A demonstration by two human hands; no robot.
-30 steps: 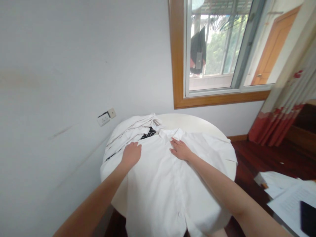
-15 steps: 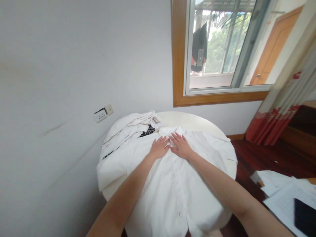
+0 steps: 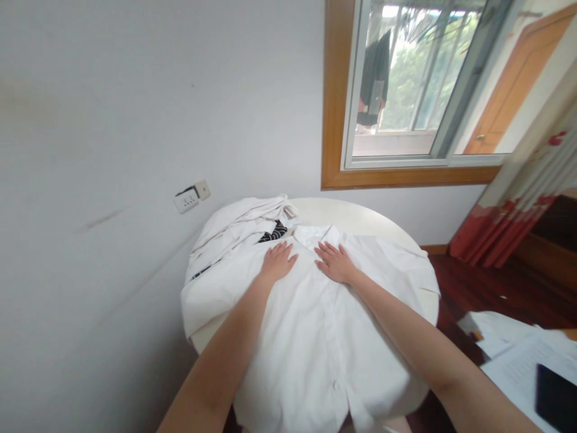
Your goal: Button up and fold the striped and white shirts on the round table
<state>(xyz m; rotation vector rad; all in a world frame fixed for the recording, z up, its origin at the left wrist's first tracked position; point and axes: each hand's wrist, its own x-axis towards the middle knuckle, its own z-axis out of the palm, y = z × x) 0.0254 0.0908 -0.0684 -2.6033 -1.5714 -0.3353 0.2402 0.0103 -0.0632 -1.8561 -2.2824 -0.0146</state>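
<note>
A white button-up shirt (image 3: 302,337) lies front up across a round white table (image 3: 351,210), its collar toward the wall and its hem hanging over the near edge. My left hand (image 3: 277,262) rests flat on the shirt's left shoulder area, fingers spread. Flat on the cloth just right of the collar opening is my right hand (image 3: 336,262), its fingers also spread. Neither hand grips anything. Behind the left sleeve sits a heap of white clothing (image 3: 243,216), with a black-and-white striped cloth (image 3: 274,232) showing beside it.
The table's left side stands close to a white wall (image 3: 112,120) with a socket (image 3: 186,201). A wood-framed window (image 3: 336,120) is behind. At right are a red and white curtain (image 3: 496,222), papers (image 3: 509,367) and a dark flat object (image 3: 556,397).
My hands have moved apart on the shirt. The left slid outward to the left from near the collar's middle, while the right stayed about where it was. The view shifted slightly.
</note>
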